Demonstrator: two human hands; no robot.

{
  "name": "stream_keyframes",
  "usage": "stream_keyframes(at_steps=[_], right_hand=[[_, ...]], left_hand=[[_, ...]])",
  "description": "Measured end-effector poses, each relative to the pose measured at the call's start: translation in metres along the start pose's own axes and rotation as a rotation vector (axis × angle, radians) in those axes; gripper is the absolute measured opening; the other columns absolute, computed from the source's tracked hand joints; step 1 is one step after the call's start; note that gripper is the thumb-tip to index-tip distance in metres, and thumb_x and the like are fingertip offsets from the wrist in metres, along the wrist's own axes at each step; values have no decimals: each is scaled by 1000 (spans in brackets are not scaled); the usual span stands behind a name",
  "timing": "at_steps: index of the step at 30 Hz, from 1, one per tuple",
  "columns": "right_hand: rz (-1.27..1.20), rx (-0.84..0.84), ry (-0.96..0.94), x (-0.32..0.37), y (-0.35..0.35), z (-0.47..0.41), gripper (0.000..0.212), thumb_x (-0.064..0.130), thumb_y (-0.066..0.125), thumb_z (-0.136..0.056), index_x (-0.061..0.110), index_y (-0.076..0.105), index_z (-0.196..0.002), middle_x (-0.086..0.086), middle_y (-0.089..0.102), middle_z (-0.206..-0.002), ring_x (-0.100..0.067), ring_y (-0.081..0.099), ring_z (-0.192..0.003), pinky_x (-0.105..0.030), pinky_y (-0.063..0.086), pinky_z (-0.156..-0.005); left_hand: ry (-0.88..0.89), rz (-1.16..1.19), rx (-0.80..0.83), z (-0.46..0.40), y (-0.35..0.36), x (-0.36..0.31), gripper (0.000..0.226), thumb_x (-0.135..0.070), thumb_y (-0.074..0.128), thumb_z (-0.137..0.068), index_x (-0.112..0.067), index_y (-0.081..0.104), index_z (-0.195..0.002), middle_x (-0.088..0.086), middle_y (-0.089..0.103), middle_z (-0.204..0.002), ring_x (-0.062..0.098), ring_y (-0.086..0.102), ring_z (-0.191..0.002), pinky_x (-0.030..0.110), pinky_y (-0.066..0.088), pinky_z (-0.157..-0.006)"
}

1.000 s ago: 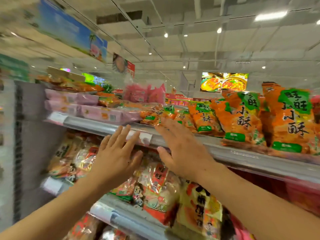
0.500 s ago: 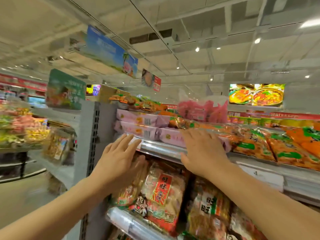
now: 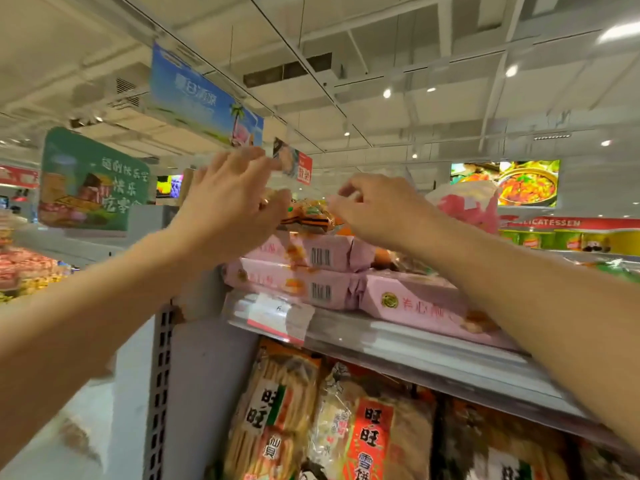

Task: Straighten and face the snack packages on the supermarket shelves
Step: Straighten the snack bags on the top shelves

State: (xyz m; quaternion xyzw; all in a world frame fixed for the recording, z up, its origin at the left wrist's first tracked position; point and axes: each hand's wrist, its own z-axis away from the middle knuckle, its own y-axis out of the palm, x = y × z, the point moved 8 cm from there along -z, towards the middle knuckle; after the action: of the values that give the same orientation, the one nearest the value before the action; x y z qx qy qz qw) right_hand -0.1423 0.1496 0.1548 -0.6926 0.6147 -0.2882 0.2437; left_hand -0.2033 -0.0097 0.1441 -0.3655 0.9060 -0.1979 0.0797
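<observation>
An orange snack bag point(image 3: 308, 216) lies on top of two stacked pink packages point(image 3: 322, 254) at the left end of the top shelf point(image 3: 381, 336). My left hand point(image 3: 228, 202) is raised at the bag's left end, fingers stretched out, thumb by the bag. My right hand point(image 3: 377, 209) is at the bag's right end, and its curled fingers and thumb pinch the bag's edge, though blur softens the contact. Another pink package point(image 3: 426, 306) lies flat to the right, partly under my right forearm.
Rice-cracker bags point(image 3: 277, 410) stand on the shelf below. A price tag point(image 3: 280, 318) hangs on the top shelf's rail. The grey perforated upright point(image 3: 161, 375) ends the shelf on the left, beside an open aisle. A pink bag point(image 3: 467, 206) sits behind my right hand.
Both hands rose from the shelf rail and lower bags up to the orange bag on top of the pink stack. My view swung left and upward.
</observation>
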Motion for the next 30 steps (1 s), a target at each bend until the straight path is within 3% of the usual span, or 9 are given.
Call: stream_keyframes(at_steps=[3, 5, 9, 12, 16, 21, 25, 28, 30], right_hand=[[-129, 114, 145, -2, 24, -31, 49, 52, 41, -95, 8, 61, -105, -9, 63, -102, -28, 59, -93, -33, 47, -71], [-239, 200, 279, -6, 39, -39, 59, 59, 45, -93, 11, 55, -125, -11, 58, -123, -30, 56, -107, -32, 43, -72], [-354, 369, 374, -1, 61, -48, 69, 60, 46, -93, 17, 36, -147, -7, 33, -155, -27, 40, -132, -30, 37, -90], [-403, 405, 459, 4, 71, -51, 71, 61, 54, -89, 15, 42, -142, -7, 39, -150, -22, 45, -118, -29, 41, -87], [-404, 417, 553, -1, 79, -52, 74, 59, 61, -85, 11, 45, -139, -12, 46, -144, -26, 49, -122, -36, 41, -97], [-332, 413, 493, 2, 74, -56, 48, 52, 56, -92, 9, 61, -112, -18, 57, -130, -12, 50, -70, -17, 42, -59], [-398, 383, 540, -4, 79, -56, 42, 52, 64, -86, 13, 63, -102, -4, 60, -87, -11, 59, -66, -18, 46, -60], [-393, 284, 529, -12, 79, -63, 50, 50, 71, -80, 12, 64, -112, -8, 63, -109, -21, 61, -89, -25, 46, -67], [-359, 231, 511, -14, 75, -65, 50, 51, 74, -76, 13, 63, -106, -6, 63, -104, -18, 61, -84, -20, 43, -58]], left_hand=[[-166, 26, 47, -35, 4, 38, 31, -44, 53, -88, -24, 64, -110, 8, 60, -122, 27, 52, -106, 39, 44, -84], [-277, 54, 73, -50, 9, 58, 22, -41, 58, -85, -26, 65, -100, 6, 65, -111, 23, 53, -89, 31, 39, -66], [-365, -3, 246, -58, 36, 81, 72, -58, 61, -78, -16, 47, -134, 14, 56, -130, 32, 53, -114, 34, 43, -83], [-352, 30, 448, -54, 57, 84, 80, -71, 55, -66, -14, 55, -121, 12, 61, -121, 30, 57, -108, 36, 47, -91], [-260, 45, 517, -57, 61, 76, 66, -70, 55, -72, -12, 60, -102, 1, 62, -101, 19, 58, -89, 30, 45, -71], [-96, -122, 567, -72, 57, 60, 80, -72, 56, -71, -13, 55, -126, 6, 61, -122, 24, 58, -103, 31, 48, -79], [-18, -145, 603, -75, 64, 55, 55, -68, 51, -75, -18, 63, -94, 2, 67, -91, 16, 61, -80, 29, 47, -64], [-6, -139, 621, -78, 69, 55, 48, -62, 55, -80, -17, 62, -94, 3, 67, -91, 18, 62, -81, 32, 49, -69], [3, -106, 621, -78, 69, 55, 44, -58, 59, -80, -16, 62, -95, 5, 67, -93, 20, 62, -83, 34, 50, -72]])
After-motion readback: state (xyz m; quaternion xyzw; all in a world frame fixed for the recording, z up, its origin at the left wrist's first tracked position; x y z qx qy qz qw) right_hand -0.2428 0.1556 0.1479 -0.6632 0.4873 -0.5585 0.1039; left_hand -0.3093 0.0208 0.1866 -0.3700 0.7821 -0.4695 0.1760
